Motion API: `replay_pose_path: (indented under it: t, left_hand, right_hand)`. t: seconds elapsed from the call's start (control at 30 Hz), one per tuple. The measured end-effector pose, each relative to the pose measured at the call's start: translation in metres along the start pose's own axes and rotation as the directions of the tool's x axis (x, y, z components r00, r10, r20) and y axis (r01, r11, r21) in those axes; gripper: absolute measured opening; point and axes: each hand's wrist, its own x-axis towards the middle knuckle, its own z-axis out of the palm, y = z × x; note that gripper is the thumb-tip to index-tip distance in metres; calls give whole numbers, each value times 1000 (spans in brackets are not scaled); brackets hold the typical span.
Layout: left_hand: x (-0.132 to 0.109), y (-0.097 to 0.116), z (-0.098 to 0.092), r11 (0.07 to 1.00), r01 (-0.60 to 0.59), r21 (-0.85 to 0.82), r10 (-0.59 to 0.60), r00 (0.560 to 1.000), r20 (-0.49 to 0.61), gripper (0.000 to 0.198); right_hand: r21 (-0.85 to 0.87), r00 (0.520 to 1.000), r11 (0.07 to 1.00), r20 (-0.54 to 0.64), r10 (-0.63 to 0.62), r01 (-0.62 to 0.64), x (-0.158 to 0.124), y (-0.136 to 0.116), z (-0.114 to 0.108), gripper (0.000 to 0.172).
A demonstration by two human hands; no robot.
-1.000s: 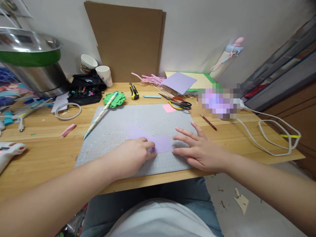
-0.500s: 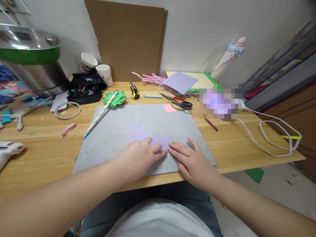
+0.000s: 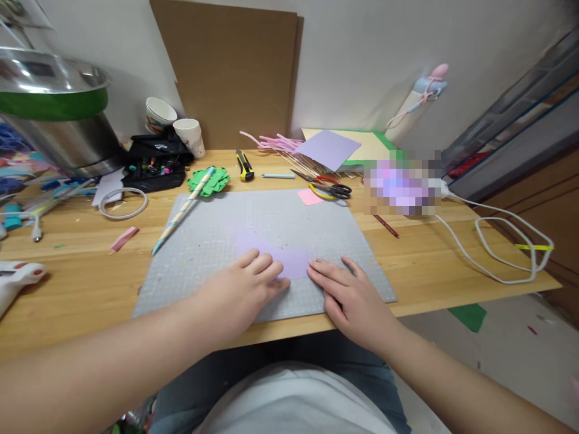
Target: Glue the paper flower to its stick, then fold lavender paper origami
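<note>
A sheet of purple paper [image 3: 294, 263] lies on the grey cutting mat [image 3: 217, 223], with a folded part along its near side. My left hand [image 3: 253, 280] is closed, its bent fingers pressing on the paper's left part and covering it; the thumb tip rests near the front edge. Flat on the mat, my right hand [image 3: 346, 289] has its fingers stretched out, the fingertips touching the right end of the paper. A pink paper square [image 3: 308, 196] and scissors [image 3: 328, 187] lie at the mat's far edge.
A striped paper stick [image 3: 183, 212] crosses the mat's left edge beside a green paper piece [image 3: 212, 182]. Behind are a utility knife [image 3: 245, 166], a light-blue pen [image 3: 278, 176] and another purple sheet [image 3: 330, 149]. A glue gun [image 3: 20, 280] lies left, a white cable [image 3: 482, 250] right.
My left hand has slid left along the near side of the purple paper, uncovering more of it. My right hand has stayed at the paper's right end.
</note>
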Motion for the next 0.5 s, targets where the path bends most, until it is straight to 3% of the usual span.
replay_pose_path:
  t: [0.5]
  left_hand:
    - [-58,-8,7,983,174,-66,-169,983,76,48]
  right_hand:
    - [-55,1000,998,24,6,-4,-3,1,2,49]
